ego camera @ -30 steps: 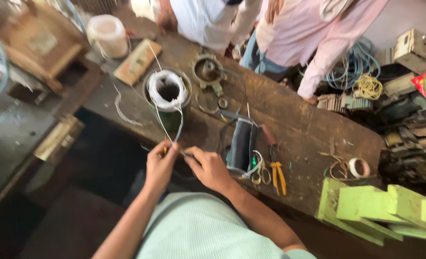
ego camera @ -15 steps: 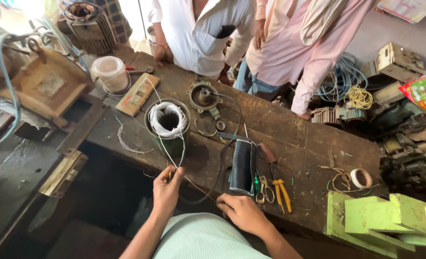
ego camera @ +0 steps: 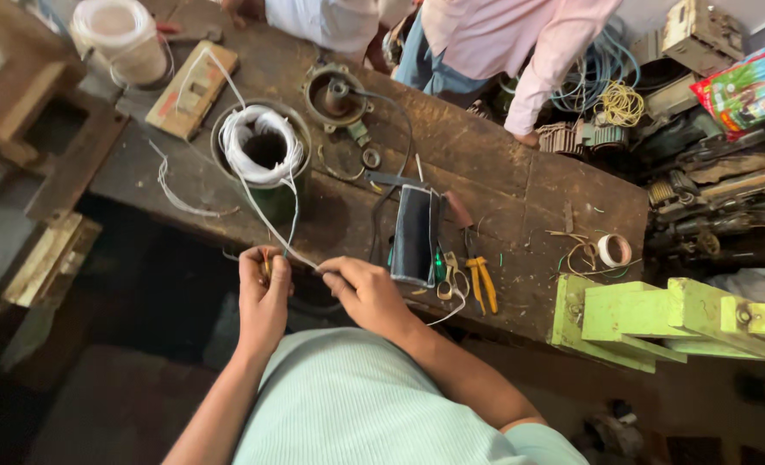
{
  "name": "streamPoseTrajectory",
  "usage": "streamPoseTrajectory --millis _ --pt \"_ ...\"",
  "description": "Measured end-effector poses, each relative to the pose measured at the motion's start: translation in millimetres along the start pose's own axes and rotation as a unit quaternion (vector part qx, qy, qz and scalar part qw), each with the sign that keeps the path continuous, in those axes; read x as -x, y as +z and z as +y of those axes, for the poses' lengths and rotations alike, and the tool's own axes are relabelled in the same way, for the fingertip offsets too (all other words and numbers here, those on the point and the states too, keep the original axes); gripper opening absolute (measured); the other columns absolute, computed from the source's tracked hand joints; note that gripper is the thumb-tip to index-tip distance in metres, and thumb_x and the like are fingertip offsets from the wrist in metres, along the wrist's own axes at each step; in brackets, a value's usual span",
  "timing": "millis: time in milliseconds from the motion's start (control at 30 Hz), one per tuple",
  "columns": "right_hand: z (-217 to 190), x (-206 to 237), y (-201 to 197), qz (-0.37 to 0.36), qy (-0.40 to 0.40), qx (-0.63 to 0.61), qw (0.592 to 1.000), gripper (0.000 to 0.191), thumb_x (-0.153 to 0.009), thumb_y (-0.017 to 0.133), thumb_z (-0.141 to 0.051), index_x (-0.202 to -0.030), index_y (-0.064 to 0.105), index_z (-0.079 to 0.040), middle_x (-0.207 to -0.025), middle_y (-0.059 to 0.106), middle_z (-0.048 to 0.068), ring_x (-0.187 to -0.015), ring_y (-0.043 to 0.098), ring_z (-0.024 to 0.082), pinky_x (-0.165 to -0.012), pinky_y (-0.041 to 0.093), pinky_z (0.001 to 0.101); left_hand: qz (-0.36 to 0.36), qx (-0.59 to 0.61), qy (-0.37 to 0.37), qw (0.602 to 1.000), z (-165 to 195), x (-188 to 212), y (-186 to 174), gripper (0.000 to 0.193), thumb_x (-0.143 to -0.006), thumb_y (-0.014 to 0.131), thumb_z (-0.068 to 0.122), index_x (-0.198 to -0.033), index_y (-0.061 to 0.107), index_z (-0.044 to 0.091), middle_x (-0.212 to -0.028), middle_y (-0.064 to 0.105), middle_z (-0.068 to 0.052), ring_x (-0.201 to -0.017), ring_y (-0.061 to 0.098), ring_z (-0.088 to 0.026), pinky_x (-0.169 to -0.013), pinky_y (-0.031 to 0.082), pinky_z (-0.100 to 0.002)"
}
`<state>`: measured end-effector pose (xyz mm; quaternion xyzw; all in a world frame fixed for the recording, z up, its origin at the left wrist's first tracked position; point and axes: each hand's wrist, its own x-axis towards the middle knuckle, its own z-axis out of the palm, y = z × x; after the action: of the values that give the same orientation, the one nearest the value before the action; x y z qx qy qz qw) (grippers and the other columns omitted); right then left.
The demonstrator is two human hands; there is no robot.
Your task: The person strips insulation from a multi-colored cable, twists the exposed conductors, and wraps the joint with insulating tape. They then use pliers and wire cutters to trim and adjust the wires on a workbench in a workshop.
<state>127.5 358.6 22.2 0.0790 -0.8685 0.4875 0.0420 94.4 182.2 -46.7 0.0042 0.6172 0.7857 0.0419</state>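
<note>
At the near edge of the dark wooden workbench, I have both hands close together over the gap in front of me. My left hand is curled, its fingertips pressed together on the end of a thin white wire, with a bit of yellow showing between the fingers. My right hand sits just beside it, thumb and forefinger pinched on the same strand where it reaches me. From my fingers the wire runs up and away to a white coil that lies in a round metal housing on the bench, well apart from my hands. Just right of my right hand a dark, flat rectangular pouch stands on the bench, with a black cable curving from behind it toward a round metal motor part. Beyond the pouch lie scissors and yellow-handled pliers, side by side. A small roll of tape rests farther right among loose wire ends, near a green metal frame. Far left, a white spool stands near a flat wooden block. Across the bench stand two other people, one in a pink sleeve whose hand rests at the far edge.
</note>
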Motion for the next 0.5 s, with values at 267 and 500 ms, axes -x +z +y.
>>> streamPoseTrajectory --millis 267,500 --pt "23 2 13 -0.023 0.11 -0.064 0.992 0.015 -0.1 0.065 -0.013 -0.111 0.07 -0.003 -0.085 0.073 0.006 -0.076 0.07 0.012 -0.071 0.056 0.0278 -0.075 0.034 0.097 0.992 -10 23 -14 0.013 -0.115 0.038 0.015 -0.121 0.042 0.005 -0.099 0.055 -0.006 -0.083 0.05 -0.01 -0.075 0.045 -0.026" --pt "37 13 25 -0.064 0.159 -0.156 0.973 0.013 -0.105 0.062 -0.015 -0.109 0.066 -0.004 -0.081 0.067 0.001 -0.064 0.055 0.005 -0.057 0.045 0.0215 -0.095 -0.001 -0.003 0.995 -9 25 -16 0.015 -0.109 0.053 0.006 -0.123 0.054 0.002 -0.106 0.064 -0.004 -0.095 0.061 -0.008 -0.085 0.053 -0.025"
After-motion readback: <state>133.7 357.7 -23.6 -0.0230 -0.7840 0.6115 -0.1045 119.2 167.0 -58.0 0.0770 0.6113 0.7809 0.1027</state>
